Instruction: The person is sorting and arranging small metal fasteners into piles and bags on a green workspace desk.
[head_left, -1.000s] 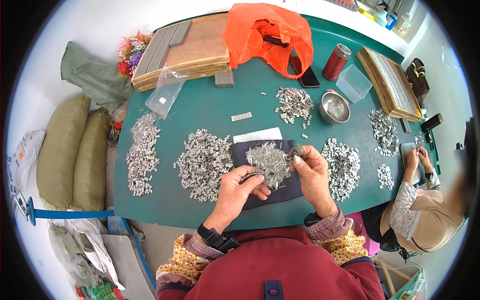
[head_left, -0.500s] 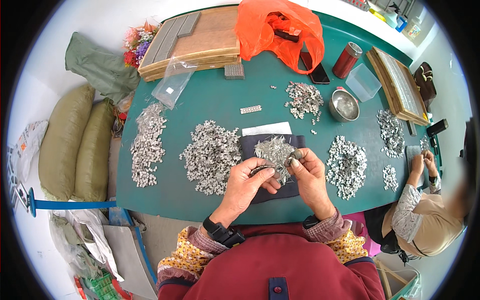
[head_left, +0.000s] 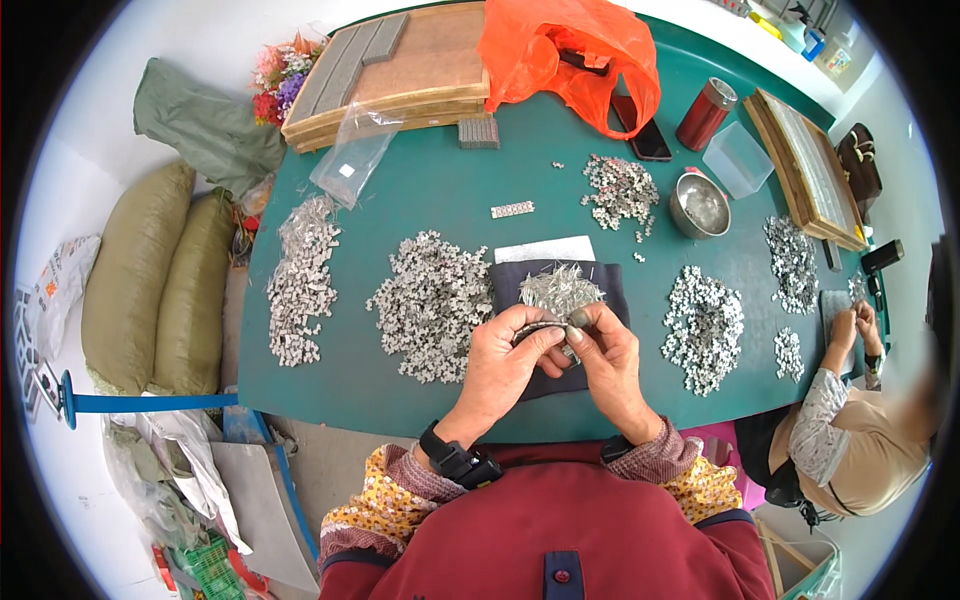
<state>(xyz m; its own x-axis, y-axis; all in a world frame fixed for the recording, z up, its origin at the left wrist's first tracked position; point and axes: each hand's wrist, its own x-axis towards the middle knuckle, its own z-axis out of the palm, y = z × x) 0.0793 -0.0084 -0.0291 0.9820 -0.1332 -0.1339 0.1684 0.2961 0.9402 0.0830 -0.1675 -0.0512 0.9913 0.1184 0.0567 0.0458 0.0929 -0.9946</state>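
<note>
Dark-grey strip (head_left: 536, 329), hands (head_left: 505, 366) (head_left: 611, 362) (closer now)

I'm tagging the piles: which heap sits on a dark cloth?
The heap of thin silvery pins just beyond the left hand and right hand; the dark cloth sets it apart, since the neighbouring heaps lie directly on the green tabletop.

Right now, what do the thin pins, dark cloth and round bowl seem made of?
Thin pins: likely bare metal, silvery with bright glints. Dark cloth: probably matte textile, lying soft with no shine. Round bowl: perhaps stainless steel, smooth grey with shiny highlights.
</note>
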